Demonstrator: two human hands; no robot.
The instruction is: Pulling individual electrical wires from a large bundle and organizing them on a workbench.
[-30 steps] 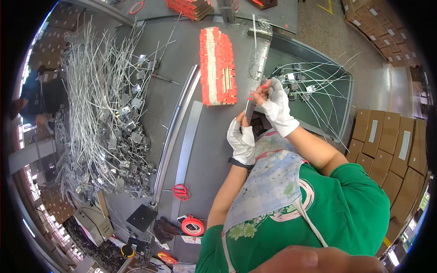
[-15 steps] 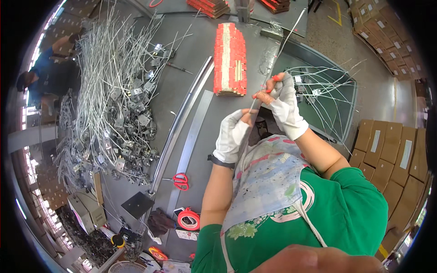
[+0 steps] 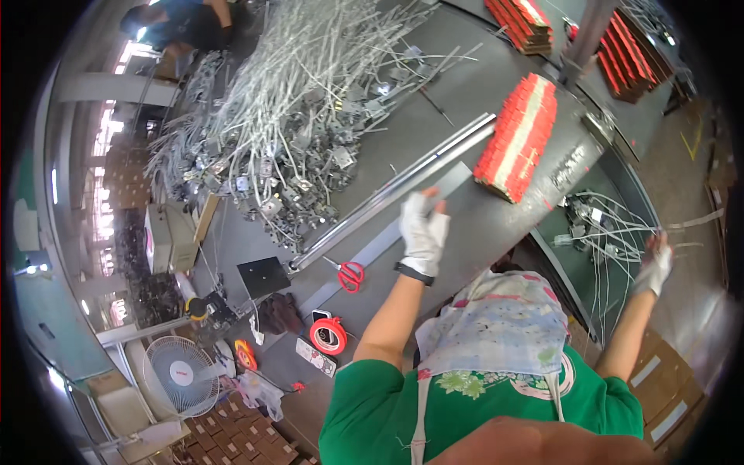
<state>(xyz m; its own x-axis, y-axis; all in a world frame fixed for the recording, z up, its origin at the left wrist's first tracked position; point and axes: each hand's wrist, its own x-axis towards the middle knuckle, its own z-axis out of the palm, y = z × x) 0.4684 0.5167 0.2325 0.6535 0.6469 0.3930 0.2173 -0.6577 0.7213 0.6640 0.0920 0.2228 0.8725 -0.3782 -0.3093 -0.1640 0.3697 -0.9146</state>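
My left hand (image 3: 423,236), in a white glove with bare fingertips, hovers over the grey table beside a flat metal strip (image 3: 387,239). Its fingers are stretched out and nothing shows in them. To the far right, my gloved right hand (image 3: 656,265) is at the outer rim of a grey-green bin (image 3: 558,267), where the ends of several white wires (image 3: 612,229) gather. Blur hides whether its fingers grip any wire. Small metal parts (image 3: 577,217) lie at the other ends of these wires in the bin.
A large heap of wired metal parts (image 3: 287,132) covers the table's far left. A stack of red-edged strips (image 3: 518,139) stands near the bin. Metal rails (image 3: 395,190), red scissors (image 3: 351,277) and a red tape roll (image 3: 328,336) lie leftward. Another person (image 3: 186,27) is at far left.
The view has turned. My hands, together on a long wire before, are now wide apart: the right has swung out to the bin's far side, and the left has let go of the wire.
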